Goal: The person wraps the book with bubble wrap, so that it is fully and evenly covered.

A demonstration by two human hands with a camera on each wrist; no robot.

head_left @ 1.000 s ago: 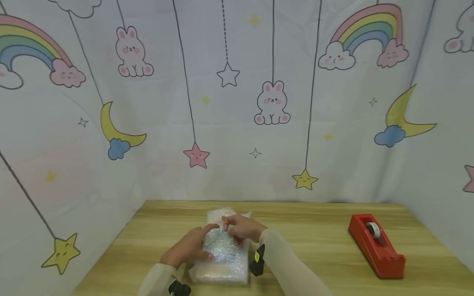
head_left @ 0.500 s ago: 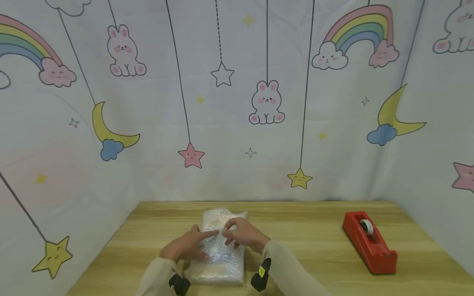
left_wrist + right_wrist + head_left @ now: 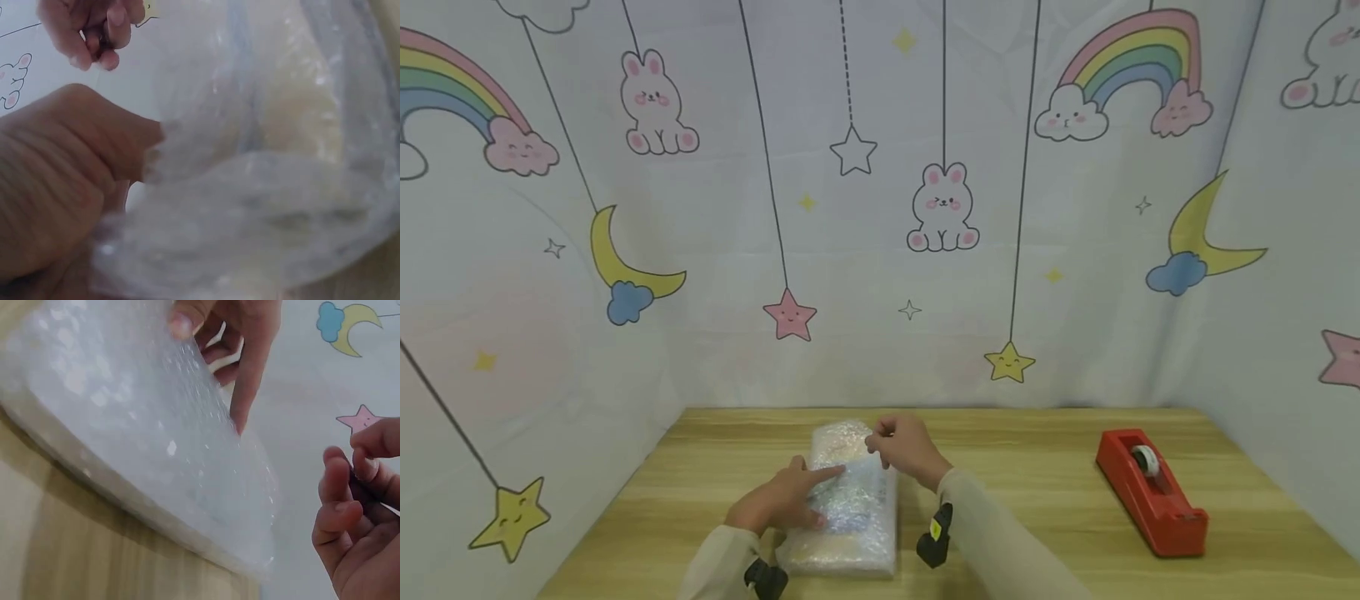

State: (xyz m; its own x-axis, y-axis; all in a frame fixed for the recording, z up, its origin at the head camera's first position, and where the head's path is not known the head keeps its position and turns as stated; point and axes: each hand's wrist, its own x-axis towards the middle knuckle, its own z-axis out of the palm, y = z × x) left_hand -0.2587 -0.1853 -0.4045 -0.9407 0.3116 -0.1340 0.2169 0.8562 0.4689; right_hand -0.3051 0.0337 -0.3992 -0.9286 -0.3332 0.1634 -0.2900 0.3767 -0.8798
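A flat bundle of bubble wrap (image 3: 850, 546) lies on the table, with something yellowish showing through its clear layers. My left hand (image 3: 782, 498) rests on the bundle's left side, index finger stretched out and thumb spread, pressing on the plastic; the right wrist view also shows this left hand (image 3: 250, 337) at the bundle's edge. Over the upper right edge hovers my right hand (image 3: 906, 446), thumb and fingertips drawn together. In the right wrist view, the right hand (image 3: 365, 519) appears apart from the wrap, and I see nothing plainly between its fingertips.
A red tape dispenser (image 3: 1153, 496) with a roll of tape (image 3: 1146, 461) stands on the right of the wooden table (image 3: 1015, 483). A white printed curtain (image 3: 865, 250) encloses the back and sides. Dark wrist cameras sit at both cuffs.
My right hand has moved up and to the right, away from the left index finger. The left hand stays on the bubble wrap. The head view has shifted slightly.
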